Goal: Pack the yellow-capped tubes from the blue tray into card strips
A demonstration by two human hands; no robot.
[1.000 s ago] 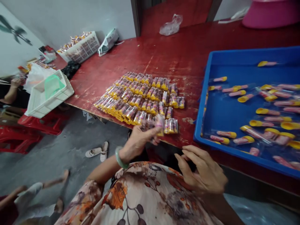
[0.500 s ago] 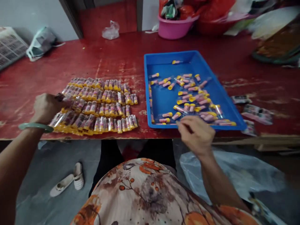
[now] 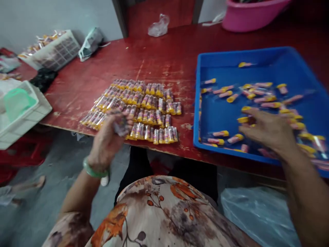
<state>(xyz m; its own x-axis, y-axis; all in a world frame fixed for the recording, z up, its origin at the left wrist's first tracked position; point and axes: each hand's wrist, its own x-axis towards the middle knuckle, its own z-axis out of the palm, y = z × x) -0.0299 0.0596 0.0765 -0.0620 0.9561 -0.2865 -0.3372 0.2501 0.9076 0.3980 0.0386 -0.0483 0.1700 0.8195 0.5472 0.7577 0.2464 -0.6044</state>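
Note:
My left hand (image 3: 109,137) is raised at the table's front edge, its fingers curled round a small shiny packet (image 3: 121,126) whose print is blurred. Behind it, clear tubes with yellow ends (image 3: 144,115) stand packed in rows, partly hidden by that hand. My right hand (image 3: 268,128) reaches down into the blue tray (image 3: 218,56), thumb and forefinger apart. A yellow-capped tube (image 3: 243,120) lies right by those fingertips; whether they touch it I cannot tell. More pink tubes with yellow caps (image 3: 267,99) lie scattered in the tray.
A pink basin (image 3: 254,15) and a crumpled clear bag (image 3: 158,25) are at the back of the red table (image 3: 177,51). White baskets (image 3: 55,51) stand on the left, near a bundled bag (image 3: 90,43). Plastic sheeting (image 3: 257,209) lies below the table at right.
The view has swung left and closer to the tray. My left hand has come off the rows, rightward and nearer me, with the packet. My right hand has moved from the tray's front rim into it, its fingers opening.

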